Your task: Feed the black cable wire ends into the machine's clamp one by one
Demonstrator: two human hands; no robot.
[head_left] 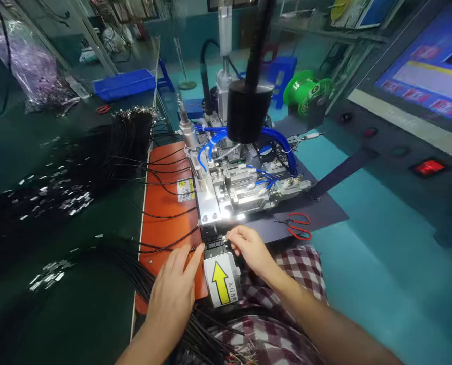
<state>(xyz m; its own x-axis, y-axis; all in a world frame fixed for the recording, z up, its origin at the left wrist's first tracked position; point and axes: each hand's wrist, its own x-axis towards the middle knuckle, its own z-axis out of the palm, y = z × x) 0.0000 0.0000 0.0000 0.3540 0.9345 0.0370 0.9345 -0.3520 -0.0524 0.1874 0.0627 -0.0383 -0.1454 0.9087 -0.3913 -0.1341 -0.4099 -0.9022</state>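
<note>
My right hand (251, 248) is closed in a pinch at the right side of a small black feed block (214, 246), on the end of a black cable with a small silvery tip (225, 238). My left hand (174, 290) lies to the left of the block, fingers stretched out and thumb apart, its fingertips at the cable over an orange plate (168, 197). Whether they press on the cable is hard to see. Just below the block is a cover with a yellow arrow (221, 284). Behind it stands a metal machine (241, 187) with blue air tubes.
Red-handled snips (298, 226) lie on the dark machine base. Black cable bundles (135, 126) cover part of the left table, near a blue tray (125, 85). A black cylinder (249, 114) hangs over the machine. On the right stands a control panel (401, 137) with a screen.
</note>
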